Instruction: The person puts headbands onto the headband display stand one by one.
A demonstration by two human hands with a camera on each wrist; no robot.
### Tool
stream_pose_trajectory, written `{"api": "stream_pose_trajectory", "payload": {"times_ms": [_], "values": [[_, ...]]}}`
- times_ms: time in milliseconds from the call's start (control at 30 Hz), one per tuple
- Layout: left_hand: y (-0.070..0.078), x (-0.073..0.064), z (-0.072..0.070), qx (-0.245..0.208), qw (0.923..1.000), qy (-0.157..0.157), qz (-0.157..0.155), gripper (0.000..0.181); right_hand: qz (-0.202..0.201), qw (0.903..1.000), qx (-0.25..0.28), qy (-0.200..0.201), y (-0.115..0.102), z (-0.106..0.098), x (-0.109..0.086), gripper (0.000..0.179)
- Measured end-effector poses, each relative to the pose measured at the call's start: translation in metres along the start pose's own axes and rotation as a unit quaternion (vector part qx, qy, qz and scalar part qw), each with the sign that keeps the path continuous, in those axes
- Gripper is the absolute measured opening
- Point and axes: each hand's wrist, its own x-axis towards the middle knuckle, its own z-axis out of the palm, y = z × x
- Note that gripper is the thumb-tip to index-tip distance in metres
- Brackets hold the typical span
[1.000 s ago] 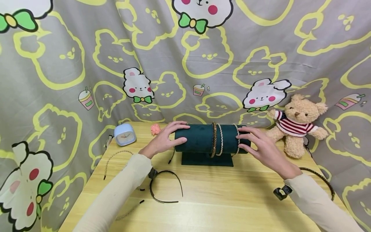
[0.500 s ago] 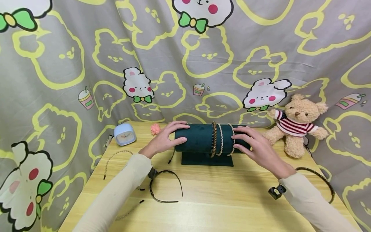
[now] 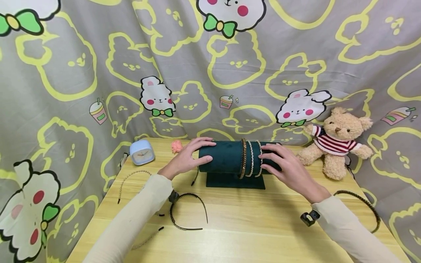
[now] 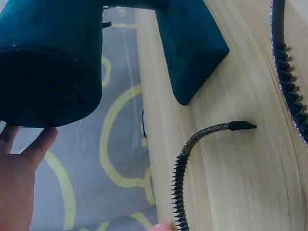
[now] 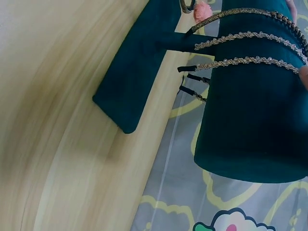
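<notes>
A dark green velvet headband stand (image 3: pixel 220 157) holds a horizontal roll on a flat base. My left hand (image 3: pixel 184 157) grips the roll's left end, fingers over the top and thumb in front. Three headbands sit around the roll: a toothed gold-brown headband (image 3: pixel 243 159), a pale beaded headband (image 3: pixel 251 159) and, furthest right, another beaded headband (image 3: pixel 261 162). At that rightmost headband my right hand (image 3: pixel 287 170) holds with fingertips and thumb. In the right wrist view the bands' ends (image 5: pixel 187 69) hang free below the roll, with bare velvet beyond them toward the end.
Left on the wooden table (image 3: pixel 230 223) lie a black toothed headband (image 3: pixel 174 215) and several others, partly behind my sleeve. A blue clock (image 3: pixel 142 152) and pink scrunchie (image 3: pixel 176 146) stand behind. A teddy bear (image 3: pixel 338 140) and dark headband (image 3: pixel 365 204) are right.
The rightmost beaded headband has slid left along the roll, closer to the other two, with my right hand moving along with it. My left hand has stayed at the roll's left end.
</notes>
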Motion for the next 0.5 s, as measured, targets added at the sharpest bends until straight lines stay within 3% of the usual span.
{"api": "stream_pose_trajectory", "payload": {"times_ms": [500], "values": [[0.001,-0.0002,0.0008,-0.003,1.0,0.0,-0.002,0.048,0.007,0.9999,-0.011,0.001,-0.0046,0.0074,0.0028,0.043]]}}
